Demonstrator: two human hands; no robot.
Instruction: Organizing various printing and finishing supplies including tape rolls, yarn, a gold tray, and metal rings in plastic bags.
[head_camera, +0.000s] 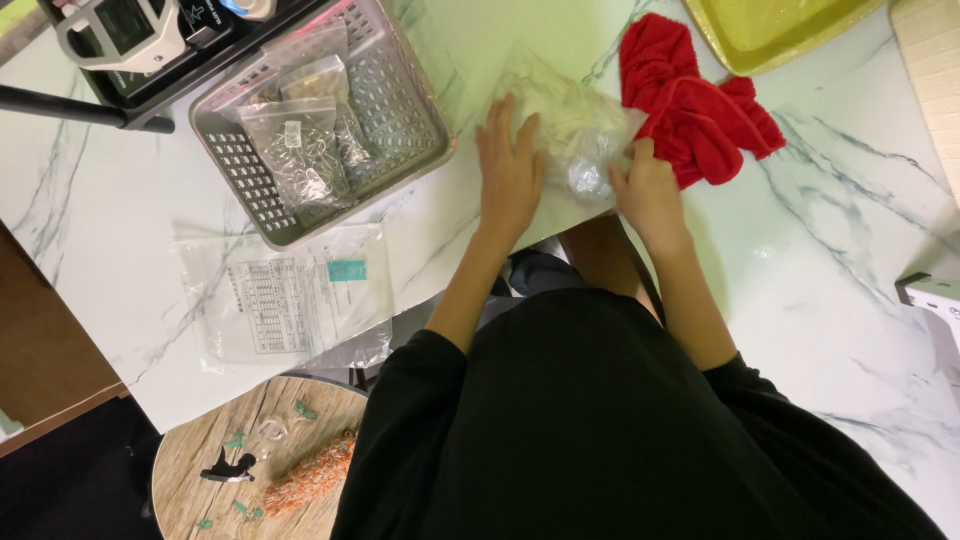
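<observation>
The clear plastic bag (560, 125) lies flat on the marble bench (820, 260), just left of the red cloth (700, 100). The left hand (508, 165) presses it with open, spread fingers; the right hand (648, 195) pinches its near right edge. I think the slippery film may slide from this light grip.

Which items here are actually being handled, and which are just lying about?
In hand: clear plastic bag, pressed flat by left hand and right hand.

Lying about: red cloth, grey basket of small bags, flat bag with printed sheet, yellow-green tray.
</observation>
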